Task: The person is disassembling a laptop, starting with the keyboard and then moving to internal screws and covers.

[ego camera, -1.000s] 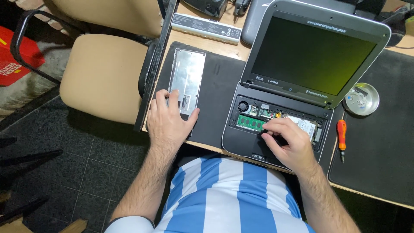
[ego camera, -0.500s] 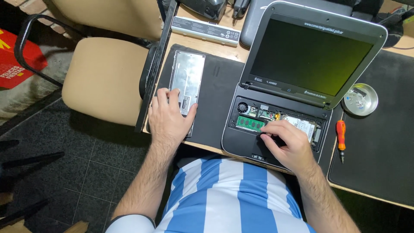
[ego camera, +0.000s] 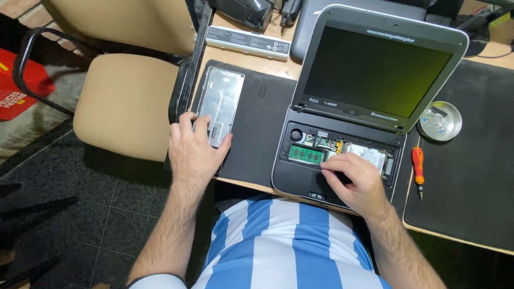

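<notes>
Right hand [ego camera: 354,179] pinches something (hidden) beside the green memory module [ego camera: 307,154]; a slip could scratch it. Left hand [ego camera: 194,147], fingers loose, steadies the metal cover plate [ego camera: 220,103] at nine o'clock.

The flat cover plate [ego camera: 220,104] under the left hand [ego camera: 194,151] looks like bare brushed metal with a dull silver sheen. The laptop [ego camera: 342,107] at centre frame has a smooth grey plastic shell and a glossy dark screen; its opened bay shows a green circuit board [ego camera: 307,154]. Beneath it lies a matt black mat [ego camera: 262,123]. At right, a shiny metal dish [ego camera: 440,121] and an orange plastic-handled screwdriver [ego camera: 417,170]. The chair [ego camera: 128,101] at upper left wears smooth beige upholstery.
</notes>
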